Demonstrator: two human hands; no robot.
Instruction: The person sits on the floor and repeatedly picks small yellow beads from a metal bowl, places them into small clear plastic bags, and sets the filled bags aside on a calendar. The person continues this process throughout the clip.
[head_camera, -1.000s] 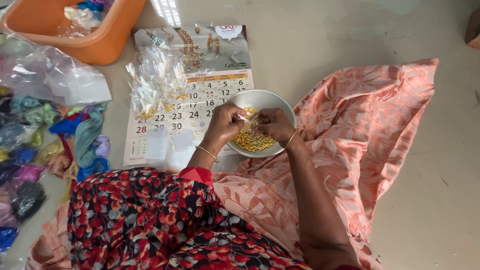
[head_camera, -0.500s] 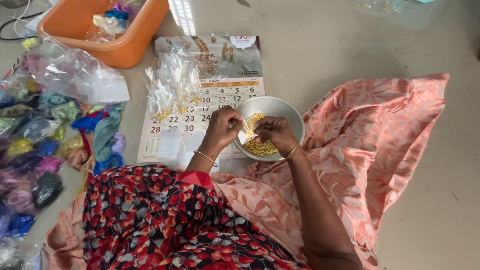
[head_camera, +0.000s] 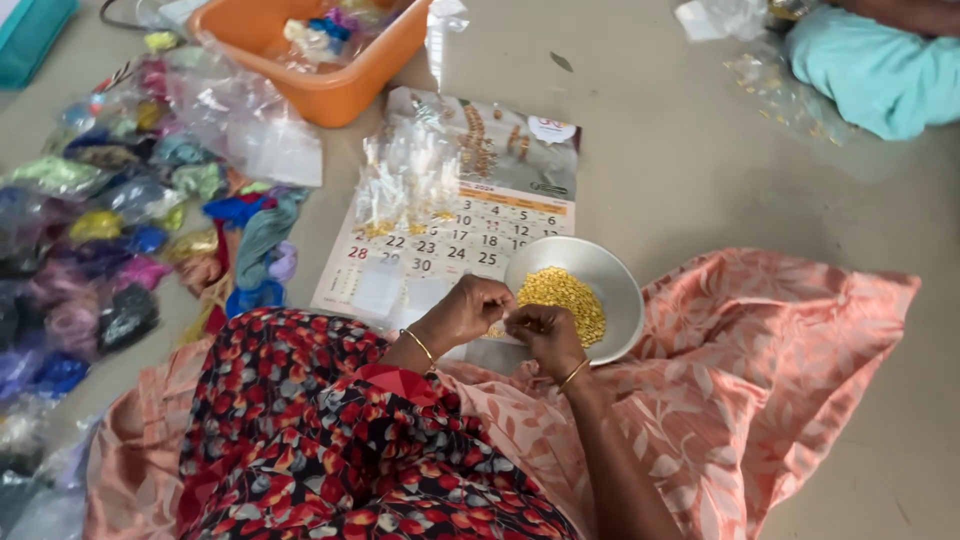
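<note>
- Head view: left hand (head_camera: 468, 312) and right hand (head_camera: 540, 328) meeting fingertip to fingertip just past the near rim of a steel bowl (head_camera: 615, 290), at about 6 o'clock of the frame centre.
- Fingers of both hands pinched together on something too small to make out; neither hand released.
- Tiny yellow-gold beads (head_camera: 562, 296) heaped in the bowl, fine as grain, dull-shiny, piled toward its 9 o'clock side.
- Bowl resting on the floor at the corner of a wall calendar (head_camera: 470, 215), touching pink patterned cloth (head_camera: 760, 370) at 4 o'clock.
- Best handled, by judgement, with pinches kept low over the bowl so dropped pieces fall back in.
- Small clear packets (head_camera: 405, 180) lying on the calendar at 11 o'clock of the bowl; orange tub (head_camera: 330, 85) further off at 11 o'clock.
</note>
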